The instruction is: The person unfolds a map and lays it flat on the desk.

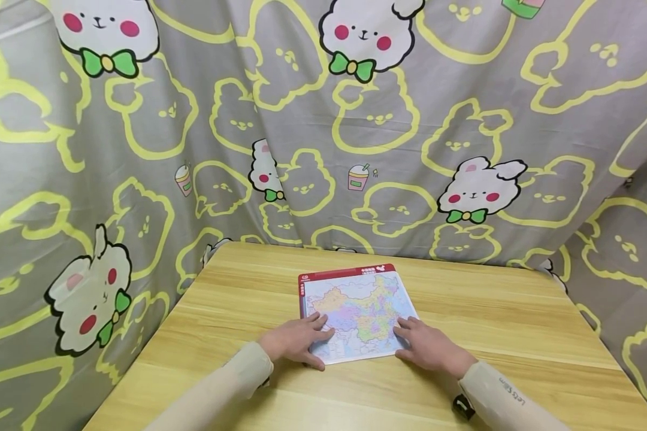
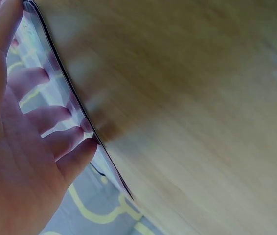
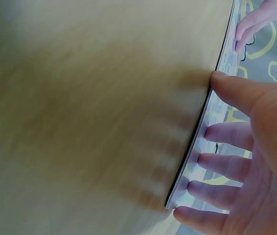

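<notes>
Map board (image 1: 358, 314) on table (image 1: 496, 299), touched by left grip (image 1: 298, 340), right grip (image 1: 428, 345)

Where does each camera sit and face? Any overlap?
Head: worn on the head, facing forward and down at the map board; left hand, right hand and sleeves show.
Left wrist: worn there, facing the map board; left hand shows.
Right wrist: worn there, facing the map board; both hands show.
Both wrist views share map board and table.

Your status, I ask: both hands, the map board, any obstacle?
Left hand on left side of map board, right hand at its right edge. Map board lying on table. Only hands overlap it.
</notes>
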Motion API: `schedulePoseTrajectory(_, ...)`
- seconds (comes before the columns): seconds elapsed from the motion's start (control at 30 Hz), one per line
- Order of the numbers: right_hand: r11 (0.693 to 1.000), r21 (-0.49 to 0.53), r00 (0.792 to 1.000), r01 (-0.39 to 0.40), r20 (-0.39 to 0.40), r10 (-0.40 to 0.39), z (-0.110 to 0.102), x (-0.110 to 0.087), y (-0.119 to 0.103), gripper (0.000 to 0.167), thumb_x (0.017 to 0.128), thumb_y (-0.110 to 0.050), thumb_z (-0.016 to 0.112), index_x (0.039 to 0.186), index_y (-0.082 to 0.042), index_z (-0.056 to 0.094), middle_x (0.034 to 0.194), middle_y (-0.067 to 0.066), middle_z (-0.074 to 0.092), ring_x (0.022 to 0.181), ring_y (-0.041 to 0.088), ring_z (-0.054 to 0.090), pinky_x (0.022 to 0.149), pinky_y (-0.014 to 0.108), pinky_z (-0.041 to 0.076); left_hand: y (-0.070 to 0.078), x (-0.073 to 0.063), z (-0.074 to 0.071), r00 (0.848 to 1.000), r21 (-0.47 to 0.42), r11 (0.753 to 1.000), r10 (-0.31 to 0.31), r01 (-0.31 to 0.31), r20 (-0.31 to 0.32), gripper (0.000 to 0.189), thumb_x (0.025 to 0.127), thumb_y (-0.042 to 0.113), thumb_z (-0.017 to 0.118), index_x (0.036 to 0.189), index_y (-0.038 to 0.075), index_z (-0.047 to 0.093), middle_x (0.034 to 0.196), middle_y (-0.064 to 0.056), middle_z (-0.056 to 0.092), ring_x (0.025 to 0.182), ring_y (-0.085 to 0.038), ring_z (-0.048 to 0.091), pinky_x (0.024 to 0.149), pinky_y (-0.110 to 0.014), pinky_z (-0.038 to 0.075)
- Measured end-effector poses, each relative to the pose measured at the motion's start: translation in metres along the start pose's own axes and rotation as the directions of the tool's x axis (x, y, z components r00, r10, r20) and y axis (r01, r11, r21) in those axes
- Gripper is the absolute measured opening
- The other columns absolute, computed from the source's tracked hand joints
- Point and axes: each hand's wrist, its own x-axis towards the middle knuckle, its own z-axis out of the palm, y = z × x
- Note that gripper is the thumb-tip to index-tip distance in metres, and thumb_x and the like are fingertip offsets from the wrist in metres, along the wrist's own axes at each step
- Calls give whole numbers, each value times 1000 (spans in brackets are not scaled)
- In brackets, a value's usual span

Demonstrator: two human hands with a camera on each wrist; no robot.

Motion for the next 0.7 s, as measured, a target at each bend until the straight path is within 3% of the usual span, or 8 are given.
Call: schedulePoseTrajectory(0.7,999,1,999,51,18,-51,-4,1,19,49,92,-27,62,129,4,55,136,26,46,124,48,41,97,57,37,14,0,-4,999,13,998,54,-54,-2,84,79,69,54,147,24,36,154,-11,23,140,-29,23,107,-40,32)
